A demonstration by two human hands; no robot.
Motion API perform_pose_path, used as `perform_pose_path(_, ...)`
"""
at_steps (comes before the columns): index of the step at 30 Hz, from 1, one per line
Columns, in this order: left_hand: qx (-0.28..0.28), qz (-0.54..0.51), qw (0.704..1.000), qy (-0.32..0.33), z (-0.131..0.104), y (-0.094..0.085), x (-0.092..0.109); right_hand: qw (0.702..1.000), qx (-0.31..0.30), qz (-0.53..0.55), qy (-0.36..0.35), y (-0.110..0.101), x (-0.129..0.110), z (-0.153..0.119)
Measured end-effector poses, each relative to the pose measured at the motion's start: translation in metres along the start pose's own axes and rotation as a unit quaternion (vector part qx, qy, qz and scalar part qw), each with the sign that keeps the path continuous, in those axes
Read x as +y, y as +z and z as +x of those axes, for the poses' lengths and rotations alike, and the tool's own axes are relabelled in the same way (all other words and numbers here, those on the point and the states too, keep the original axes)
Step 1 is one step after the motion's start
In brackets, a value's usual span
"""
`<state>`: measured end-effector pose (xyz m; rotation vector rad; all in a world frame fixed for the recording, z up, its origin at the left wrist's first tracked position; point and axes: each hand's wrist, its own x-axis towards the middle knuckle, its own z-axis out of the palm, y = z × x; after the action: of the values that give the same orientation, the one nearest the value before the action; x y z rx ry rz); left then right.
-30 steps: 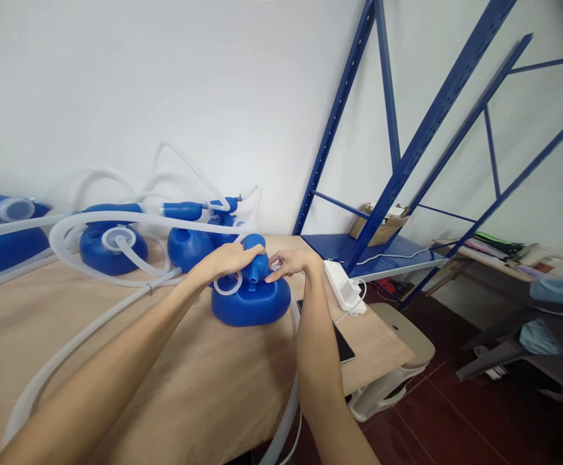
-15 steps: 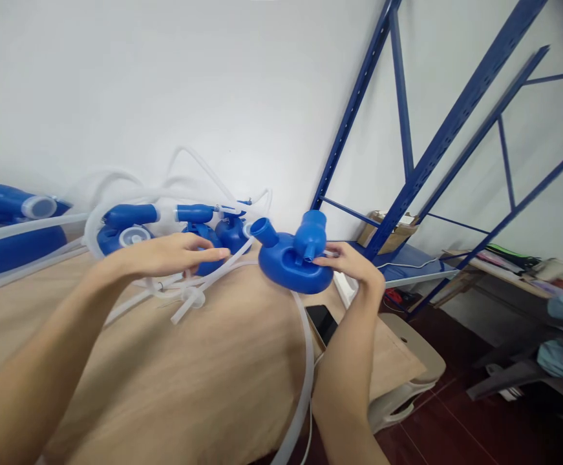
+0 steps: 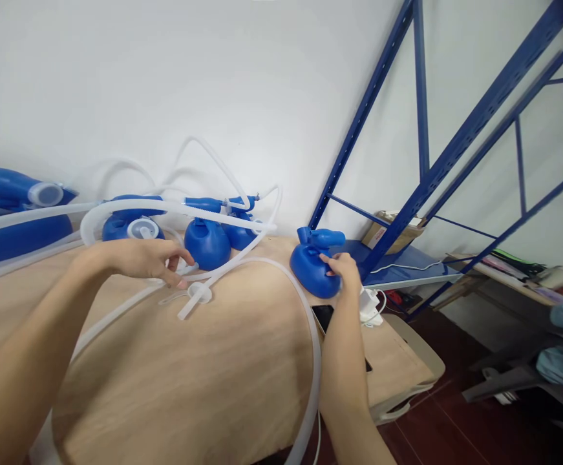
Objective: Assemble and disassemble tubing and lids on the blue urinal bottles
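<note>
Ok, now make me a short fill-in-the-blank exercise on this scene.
The hand nearer the round pale disc by the loose tube end is the ____ one.
The right hand touches a container coloured ____.
The tiled floor is dark ____.
Missing words: left; blue; red.

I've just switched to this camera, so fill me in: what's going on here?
A person's right hand has its fingers on a blue container at the right of the wooden tabletop. The left hand is over the tabletop beside translucent tubing; whether it touches any is unclear. More blue containers stand along the wall to the left.
</note>
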<state>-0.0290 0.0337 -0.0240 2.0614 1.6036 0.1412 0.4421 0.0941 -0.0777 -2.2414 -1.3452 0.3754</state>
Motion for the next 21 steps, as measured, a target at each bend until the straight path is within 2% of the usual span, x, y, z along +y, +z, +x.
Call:
perform_pose_path(3,-0.018,-0.001,1.000,0.010,0.000,0.002,-0.002,0.999,0.024,0.019,-0.028,0.027,-0.017,0.006)
perform_pose_path(5,-0.011,-0.008,1.000,0.026,0.001,0.001,-0.006,0.997,0.023,0.039,-0.070,0.034,-0.028,0.007)
perform_pose_path(8,0.023,-0.008,0.998,0.053,0.004,-0.003,-0.012,0.989,0.000,0.064,-0.133,0.023,-0.046,-0.001)
perform_pose_path(10,0.029,-0.003,0.997,0.066,0.005,-0.006,-0.014,0.981,-0.048,0.068,-0.173,0.007,-0.059,-0.016)
perform_pose_path(11,0.024,-0.005,0.997,0.069,0.006,-0.007,-0.014,0.974,-0.091,0.066,-0.197,-0.002,-0.066,-0.026)
perform_pose_path(12,0.016,-0.011,0.997,0.071,0.006,-0.007,-0.014,0.952,-0.175,0.058,-0.244,-0.010,-0.073,-0.038)
perform_pose_path(14,-0.002,-0.031,0.997,0.075,0.007,-0.005,-0.014,0.887,-0.331,0.040,-0.318,-0.019,-0.090,-0.064)
perform_pose_path(16,-0.027,-0.049,0.996,0.076,0.008,-0.001,-0.012,0.815,-0.449,0.029,-0.364,-0.015,-0.107,-0.088)
perform_pose_path(19,-0.081,-0.069,0.992,0.074,0.010,0.009,-0.004,0.765,-0.508,0.045,-0.394,0.015,-0.130,-0.106)
perform_pose_path(21,-0.119,-0.092,0.985,0.080,0.014,0.018,0.004,0.758,-0.517,-0.010,-0.398,0.040,-0.139,-0.105)
